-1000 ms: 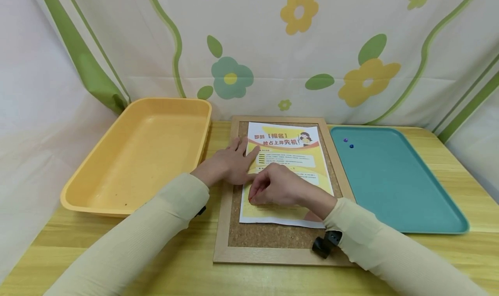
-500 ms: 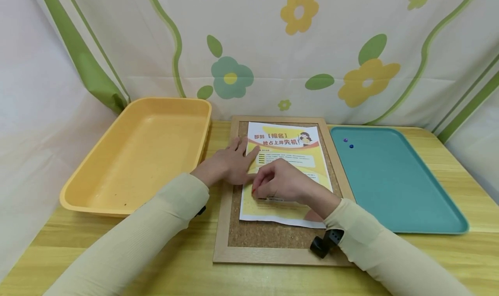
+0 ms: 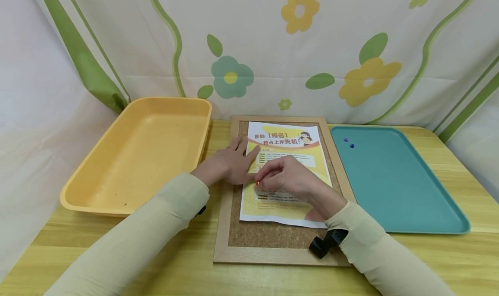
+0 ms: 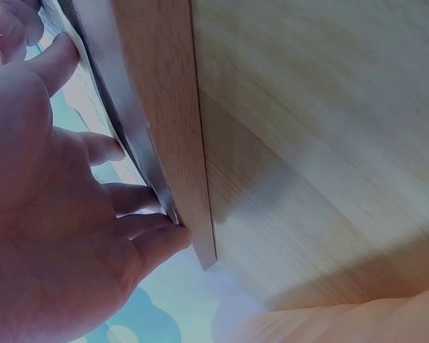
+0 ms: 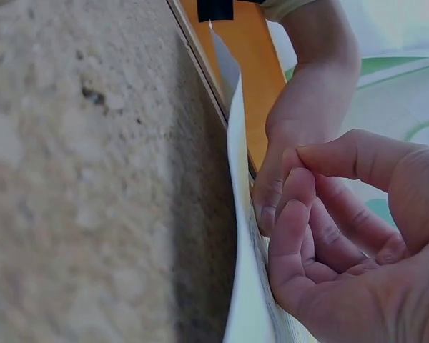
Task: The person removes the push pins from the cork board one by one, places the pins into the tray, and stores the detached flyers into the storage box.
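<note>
This is a small indoor table nook closed in by cloth; whether it sits in a home, an office or a studio cannot be told. Beyond the fingers [image 3: 270, 168] hangs a pale curtain [image 3: 269, 40] printed with yellow and teal flowers [image 3: 352, 92], and white cloth [image 3: 31, 135] drops well to their left. A wood-grain tabletop [image 3: 187, 274] spreads below them. Directly under the fingers, a printed sheet [image 3: 286, 149] lies on a framed corkboard [image 3: 269, 237], between a yellow tub [image 3: 156, 140] to their left and a teal tray [image 3: 397, 179] to their right.

Head view looks fwd & down over tbl [image 3: 175, 270]; L/R wrist views, v. close, both catch corkboard [image 3: 269, 237].
</note>
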A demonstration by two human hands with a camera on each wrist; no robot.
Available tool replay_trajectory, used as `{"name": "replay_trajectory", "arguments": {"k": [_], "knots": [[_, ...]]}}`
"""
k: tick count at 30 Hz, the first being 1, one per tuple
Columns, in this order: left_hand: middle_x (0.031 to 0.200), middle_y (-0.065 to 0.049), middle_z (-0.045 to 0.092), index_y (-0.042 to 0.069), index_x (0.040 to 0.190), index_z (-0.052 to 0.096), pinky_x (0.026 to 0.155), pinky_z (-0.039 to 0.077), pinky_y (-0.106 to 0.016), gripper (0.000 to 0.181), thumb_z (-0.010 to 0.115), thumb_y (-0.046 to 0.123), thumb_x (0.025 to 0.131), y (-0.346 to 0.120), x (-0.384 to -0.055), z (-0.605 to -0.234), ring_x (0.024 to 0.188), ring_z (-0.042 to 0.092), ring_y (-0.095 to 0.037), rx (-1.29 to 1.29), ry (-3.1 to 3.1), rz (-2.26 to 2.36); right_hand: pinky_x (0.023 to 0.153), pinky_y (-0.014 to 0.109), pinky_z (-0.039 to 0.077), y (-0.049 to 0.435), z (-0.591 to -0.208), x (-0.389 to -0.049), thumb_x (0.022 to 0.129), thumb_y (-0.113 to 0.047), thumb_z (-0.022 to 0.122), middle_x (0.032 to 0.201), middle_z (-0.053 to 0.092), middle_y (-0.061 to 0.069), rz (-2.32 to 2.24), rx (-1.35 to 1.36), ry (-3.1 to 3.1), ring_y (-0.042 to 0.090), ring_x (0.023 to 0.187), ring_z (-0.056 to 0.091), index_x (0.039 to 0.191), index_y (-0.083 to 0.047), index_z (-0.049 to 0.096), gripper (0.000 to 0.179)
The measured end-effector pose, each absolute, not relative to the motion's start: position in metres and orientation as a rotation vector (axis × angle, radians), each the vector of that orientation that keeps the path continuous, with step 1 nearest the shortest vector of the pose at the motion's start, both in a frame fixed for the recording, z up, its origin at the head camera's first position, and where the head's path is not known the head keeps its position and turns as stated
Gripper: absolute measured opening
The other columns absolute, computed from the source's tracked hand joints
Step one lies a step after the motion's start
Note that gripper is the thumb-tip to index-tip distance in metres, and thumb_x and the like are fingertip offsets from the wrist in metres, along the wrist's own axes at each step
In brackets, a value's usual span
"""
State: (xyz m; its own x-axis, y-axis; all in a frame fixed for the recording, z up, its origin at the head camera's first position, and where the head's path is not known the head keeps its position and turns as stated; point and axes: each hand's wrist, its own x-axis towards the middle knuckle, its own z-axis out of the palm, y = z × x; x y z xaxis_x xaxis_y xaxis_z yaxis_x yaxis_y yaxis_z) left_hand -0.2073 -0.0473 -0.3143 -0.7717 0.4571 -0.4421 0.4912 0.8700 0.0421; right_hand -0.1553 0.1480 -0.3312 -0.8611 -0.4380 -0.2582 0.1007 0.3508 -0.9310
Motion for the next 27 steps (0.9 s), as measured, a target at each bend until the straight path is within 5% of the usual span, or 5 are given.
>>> {"name": "replay_trajectory", "arguments": {"k": [27], "knots": [[0.180, -0.017, -0.009, 0.027, 0.173, 0.004, 0.130, 0.027, -0.057, 0.094, 0.043, 0.075, 0.103, -0.046, -0.204, -0.314, 0.168, -0.007, -0.038, 0.689, 2.604, -0.082, 0.084, 0.031, 0.060, 0.170, -0.323, -0.160, 0.096, -0.005, 0.074, 0.109, 0.080, 0.010, -1.561, -0.223, 2.260, 0.018, 0.095, 0.074, 0.116, -0.001, 0.080, 0.021]]}}
